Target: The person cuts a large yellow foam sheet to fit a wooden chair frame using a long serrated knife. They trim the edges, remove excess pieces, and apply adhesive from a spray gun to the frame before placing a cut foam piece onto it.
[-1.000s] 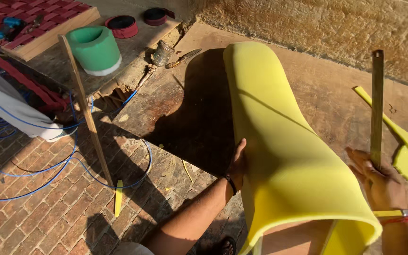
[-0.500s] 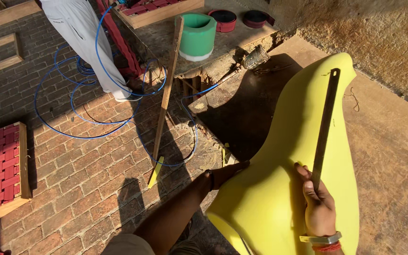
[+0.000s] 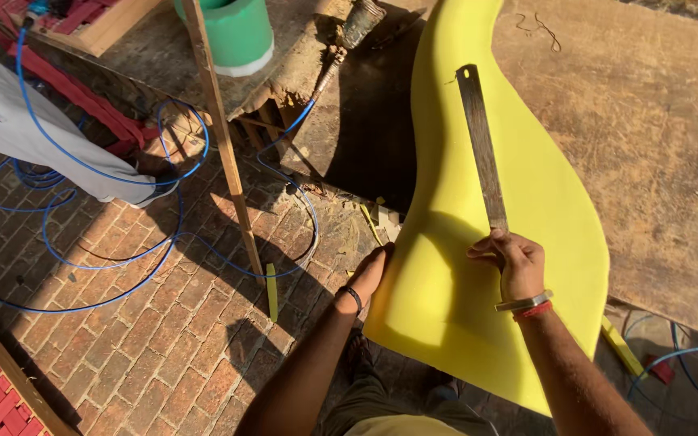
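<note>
Foam sheet (image 3: pixel 519 202), yellow, draped off the desk (image 3: pixel 656 145) edge toward the brick floor (image 3: pixel 147 339).
I see my left hand (image 3: pixel 369 273) gripping its near edge, fingers curled behind; right hand (image 3: pixel 515 262) pinches a long metal ruler (image 3: pixel 482 149) flat on the foam (blue hose (image 3: pixel 82 242) loops nearby).

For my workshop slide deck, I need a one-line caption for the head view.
Left hand grips the edge of a yellow foam sheet while the right hand holds a metal ruler against it.
</note>
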